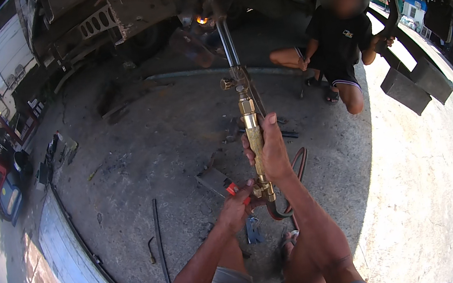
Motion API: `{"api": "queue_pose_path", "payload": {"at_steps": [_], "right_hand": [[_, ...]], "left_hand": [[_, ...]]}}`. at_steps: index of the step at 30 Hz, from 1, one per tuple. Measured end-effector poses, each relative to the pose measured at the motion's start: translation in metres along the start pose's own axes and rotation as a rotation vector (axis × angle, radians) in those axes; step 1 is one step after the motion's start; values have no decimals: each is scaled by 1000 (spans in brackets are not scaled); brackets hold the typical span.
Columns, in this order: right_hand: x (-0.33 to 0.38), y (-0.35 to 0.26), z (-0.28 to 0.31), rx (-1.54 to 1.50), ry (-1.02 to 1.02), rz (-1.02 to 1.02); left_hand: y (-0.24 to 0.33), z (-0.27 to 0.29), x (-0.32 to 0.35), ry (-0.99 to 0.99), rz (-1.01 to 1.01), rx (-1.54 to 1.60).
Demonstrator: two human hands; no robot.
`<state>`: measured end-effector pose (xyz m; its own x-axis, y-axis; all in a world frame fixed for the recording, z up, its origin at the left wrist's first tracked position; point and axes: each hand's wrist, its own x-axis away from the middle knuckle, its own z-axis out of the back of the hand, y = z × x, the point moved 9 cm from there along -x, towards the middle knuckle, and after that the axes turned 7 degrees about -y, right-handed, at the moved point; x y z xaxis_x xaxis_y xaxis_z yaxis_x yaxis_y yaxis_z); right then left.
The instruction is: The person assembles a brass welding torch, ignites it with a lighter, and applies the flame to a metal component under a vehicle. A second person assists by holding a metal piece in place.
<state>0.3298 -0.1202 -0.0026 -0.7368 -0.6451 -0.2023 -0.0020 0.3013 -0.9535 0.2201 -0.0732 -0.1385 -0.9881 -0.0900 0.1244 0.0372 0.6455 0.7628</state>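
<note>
A long brass cutting torch (252, 131) points away from me, its steel tubes reaching up to the vehicle's underside. My right hand (275, 154) is closed around its brass handle, thumb stretched along the side. At the rear end, my left hand (232, 214) has its fingers closed at the brass valve fittings. A small red piece (230, 186) shows at the left fingers; its kind I cannot make out. Beyond the tubes, an orange glow (201, 20) burns against the dark metal frame (159, 2). The torch tip itself is hard to see.
Hoses (302, 162) loop below the torch near my feet. A person (340, 36) in black crouches at the far right, one hand on a dark bar. A thin rod (160, 239) and a bent rod (151, 250) lie on the concrete. A long pale panel (73, 252) lies left.
</note>
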Motion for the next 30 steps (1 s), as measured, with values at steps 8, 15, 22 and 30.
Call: {"api": "queue_pose_path", "payload": {"at_steps": [8, 15, 22, 30], "right_hand": [[1, 0, 1, 3, 19, -9], [2, -7, 3, 10, 60, 9], [1, -9, 4, 8, 41, 30], [0, -3, 6, 23, 10, -3]], "left_hand": [[-13, 1, -7, -36, 29, 43], [-10, -7, -10, -42, 35, 60], [-12, -5, -13, -37, 19, 42], [-12, -7, -12, -30, 19, 24]]}}
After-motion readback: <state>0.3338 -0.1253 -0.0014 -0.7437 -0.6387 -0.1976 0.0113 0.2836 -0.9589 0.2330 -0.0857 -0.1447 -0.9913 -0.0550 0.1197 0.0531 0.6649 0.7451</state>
